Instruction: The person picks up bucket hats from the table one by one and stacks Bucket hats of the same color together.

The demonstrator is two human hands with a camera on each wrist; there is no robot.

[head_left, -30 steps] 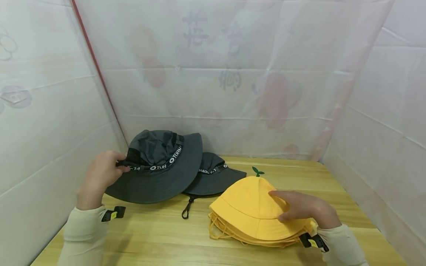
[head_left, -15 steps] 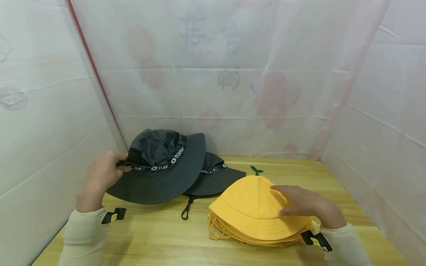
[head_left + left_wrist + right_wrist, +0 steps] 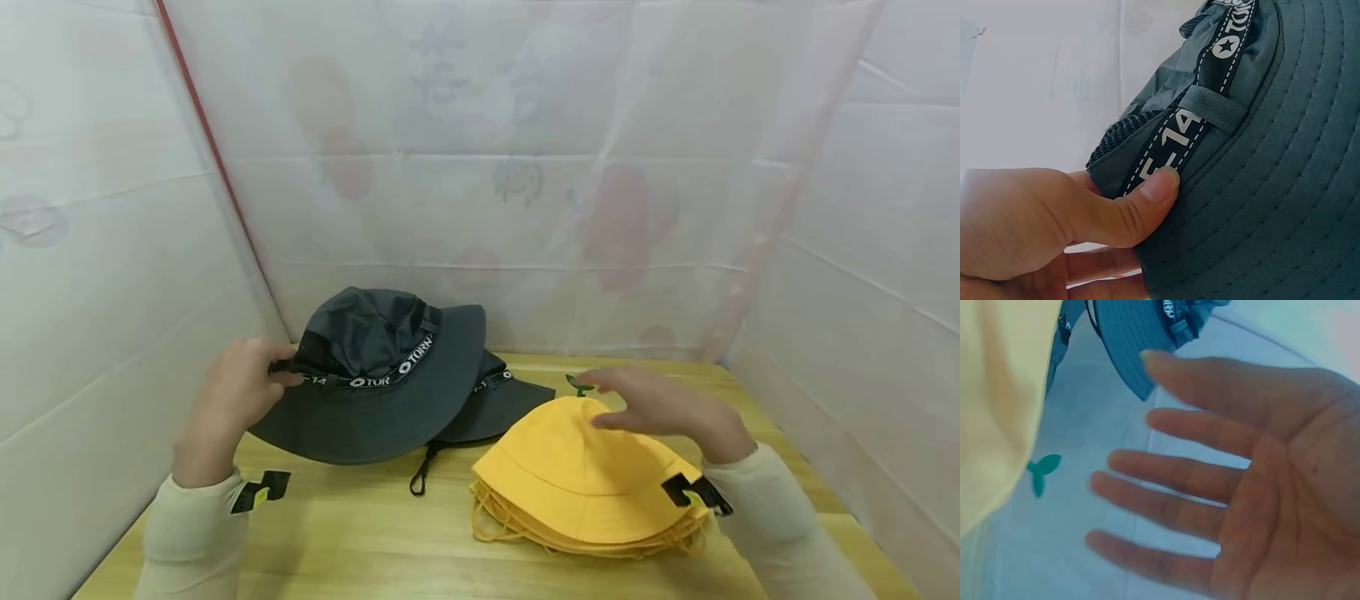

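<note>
My left hand (image 3: 236, 387) pinches the side of a dark grey bucket hat (image 3: 375, 417), its thumb over the lettered black band in the left wrist view. That hat is tilted, and its brim overlaps a second dark grey hat (image 3: 495, 408) lying behind it. My right hand (image 3: 667, 408) hovers above a stack of yellow bucket hats (image 3: 577, 475), fingers spread and holding nothing. A green sprout (image 3: 579, 385) tops the upper yellow hat, right by the fingertips. In the right wrist view the palm and straight fingers (image 3: 1172, 481) show beside the yellow cloth.
The hats are on a wood-grain table (image 3: 360, 533). White printed cloth walls (image 3: 480, 208) enclose it at the back and both sides. A black cord loop (image 3: 420, 477) trails on the table from the rear grey hat. Yellow cords hang from the stack's left side.
My right hand has lifted off the yellow hat's side and moved up toward its sprout. The left hand has shifted the held grey hat slightly right, covering more of the second one.
</note>
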